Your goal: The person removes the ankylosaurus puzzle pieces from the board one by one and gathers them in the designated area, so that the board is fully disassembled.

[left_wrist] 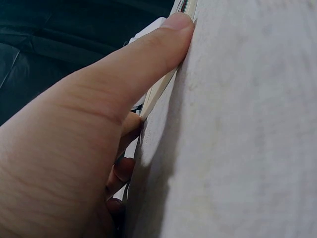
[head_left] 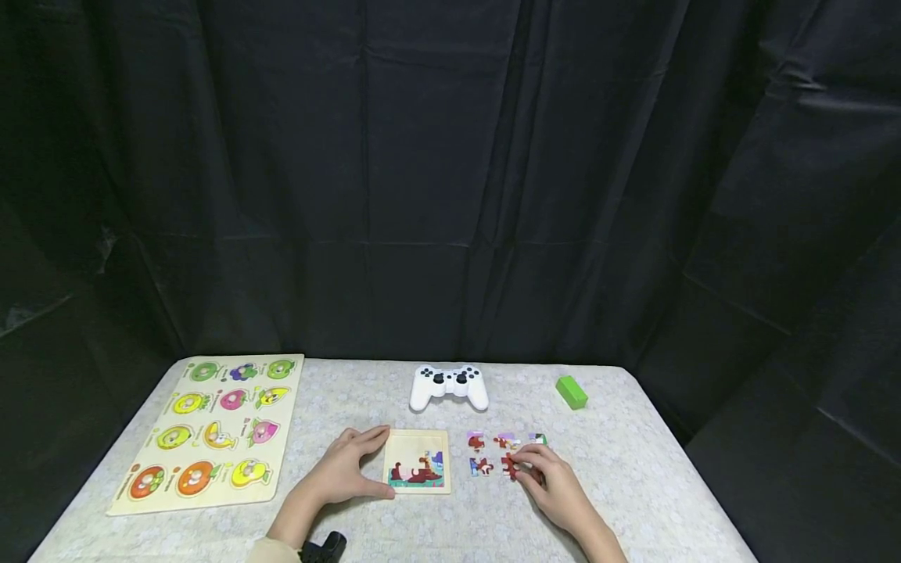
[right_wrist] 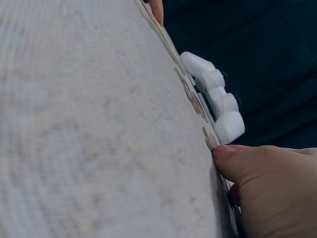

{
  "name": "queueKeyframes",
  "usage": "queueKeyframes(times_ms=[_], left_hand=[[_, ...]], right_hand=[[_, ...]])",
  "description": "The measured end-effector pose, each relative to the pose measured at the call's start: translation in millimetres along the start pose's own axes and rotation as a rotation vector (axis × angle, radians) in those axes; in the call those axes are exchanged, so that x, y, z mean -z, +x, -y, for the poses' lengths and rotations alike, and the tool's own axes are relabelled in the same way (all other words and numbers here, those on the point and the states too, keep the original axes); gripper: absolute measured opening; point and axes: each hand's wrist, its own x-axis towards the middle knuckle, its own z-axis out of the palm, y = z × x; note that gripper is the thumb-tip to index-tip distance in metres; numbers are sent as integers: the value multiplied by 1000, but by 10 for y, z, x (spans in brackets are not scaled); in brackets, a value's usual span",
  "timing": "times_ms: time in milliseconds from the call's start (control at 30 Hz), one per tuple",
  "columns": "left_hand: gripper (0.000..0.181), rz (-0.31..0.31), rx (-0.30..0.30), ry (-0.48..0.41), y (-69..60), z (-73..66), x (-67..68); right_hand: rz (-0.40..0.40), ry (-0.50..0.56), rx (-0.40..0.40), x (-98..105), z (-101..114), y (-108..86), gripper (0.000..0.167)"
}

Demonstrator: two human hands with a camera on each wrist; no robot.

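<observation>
Fingers (head_left: 526, 453) of the right hand (head_left: 556, 485) pinch a flat red jigsaw piece (head_left: 507, 467), likely light, stiff, best edge-held; the left hand (head_left: 342, 469), spread wide, touches a square pale-wood tray (head_left: 408, 446).

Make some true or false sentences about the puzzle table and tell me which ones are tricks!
1. The left hand touches the small puzzle tray. True.
2. The tray is completely filled with pieces. False: its upper part is bare, and loose pieces lie to its right.
3. The white game controller lies farther back than the tray. True.
4. The right hand is on the controller. False: its fingers are at a red puzzle piece.
5. The green block is to the right of the controller. True.
6. The green block lies on the big fruit board. False: it lies on the tablecloth, far from that board.
</observation>
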Motion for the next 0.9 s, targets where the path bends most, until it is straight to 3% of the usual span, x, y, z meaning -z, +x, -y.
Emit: queueKeyframes(times_ms=[300,567,900], left_hand=[[109,7,9,-23,10,22,-3],[110,13,10,-18,-7,14,-1],[110,0,12,-7,-2,1,-1]], right_hand=[[-11,11,-11,-9,-8,1,29],[-69,25,83,-28,-33,-29,30],[-41,32,31,-23,-43,-17,30]])
